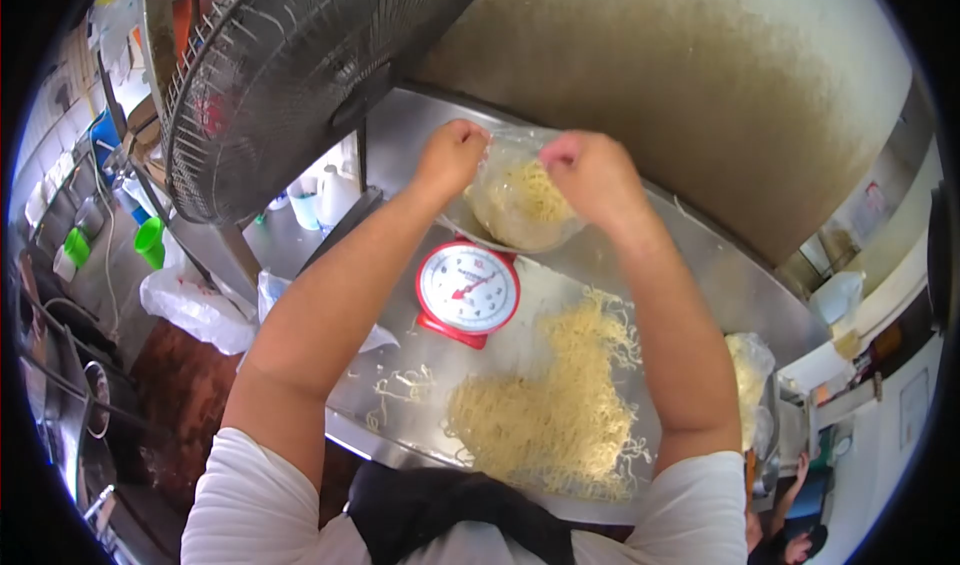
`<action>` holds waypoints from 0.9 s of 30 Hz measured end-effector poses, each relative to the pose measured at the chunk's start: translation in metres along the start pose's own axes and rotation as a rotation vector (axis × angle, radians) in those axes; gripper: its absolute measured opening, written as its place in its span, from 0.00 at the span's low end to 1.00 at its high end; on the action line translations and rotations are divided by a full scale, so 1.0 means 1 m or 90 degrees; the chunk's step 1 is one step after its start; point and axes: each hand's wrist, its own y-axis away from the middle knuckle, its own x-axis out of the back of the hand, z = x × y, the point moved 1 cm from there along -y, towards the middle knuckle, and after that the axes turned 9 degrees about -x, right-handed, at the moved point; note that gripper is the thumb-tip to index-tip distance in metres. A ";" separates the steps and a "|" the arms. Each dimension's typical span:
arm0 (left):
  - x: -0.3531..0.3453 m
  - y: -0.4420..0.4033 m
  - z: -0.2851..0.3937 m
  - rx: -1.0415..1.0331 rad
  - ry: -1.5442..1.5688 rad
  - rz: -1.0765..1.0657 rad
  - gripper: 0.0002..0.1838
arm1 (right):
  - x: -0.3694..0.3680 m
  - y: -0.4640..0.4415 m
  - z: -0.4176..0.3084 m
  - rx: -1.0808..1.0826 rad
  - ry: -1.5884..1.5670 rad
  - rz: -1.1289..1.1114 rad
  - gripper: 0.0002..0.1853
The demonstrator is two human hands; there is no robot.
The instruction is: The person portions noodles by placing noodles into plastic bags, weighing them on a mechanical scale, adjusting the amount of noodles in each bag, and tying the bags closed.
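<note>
A clear plastic bag (497,205) with some pale yellow noodles inside rests on the pan of a red dial scale (468,287). My left hand (452,158) is closed on the bag's upper left edge. Fingers of my right hand (592,177) pinch its upper right side, so the top is stretched between both hands. The scale's white dial faces me. Between my forearms, a spread of loose noodles (545,405) covers the steel table (375,390), with stray strands at its edges.
A large fan (300,75) stands close to my left forearm. Behind the table rises a stained wall (680,75). To the right sits another bag of noodles (748,365). White plastic (195,305) hangs at the left. At the lower right, another person (800,540) is partly visible.
</note>
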 end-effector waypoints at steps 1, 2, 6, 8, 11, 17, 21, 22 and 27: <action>0.000 -0.002 -0.004 -0.022 -0.035 0.000 0.11 | 0.002 0.002 -0.002 0.024 -0.014 0.053 0.07; -0.002 -0.005 -0.008 -0.045 -0.071 0.001 0.11 | 0.009 0.008 -0.007 0.040 0.034 0.127 0.08; -0.005 0.004 0.005 -0.079 -0.187 -0.017 0.12 | 0.022 0.017 0.009 0.017 0.171 0.171 0.26; -0.008 0.005 0.009 -0.119 -0.231 -0.028 0.14 | 0.021 0.016 0.035 -0.046 0.177 0.078 0.38; -0.016 0.015 0.022 -0.246 -0.318 -0.012 0.21 | 0.013 0.015 0.066 -0.152 0.115 0.003 0.40; -0.046 0.030 0.053 -0.357 -0.512 -0.073 0.29 | -0.002 0.008 0.090 -0.326 -0.116 -0.086 0.41; -0.031 0.013 0.056 -0.275 -0.718 -0.191 0.21 | -0.038 0.008 0.146 -0.147 0.072 -0.049 0.33; -0.024 0.011 0.059 -0.253 -0.755 -0.216 0.19 | -0.031 0.014 0.133 -0.148 0.138 -0.057 0.28; -0.012 -0.003 0.046 -0.198 -0.620 -0.187 0.10 | -0.020 0.000 0.124 -0.451 -0.643 -0.112 0.14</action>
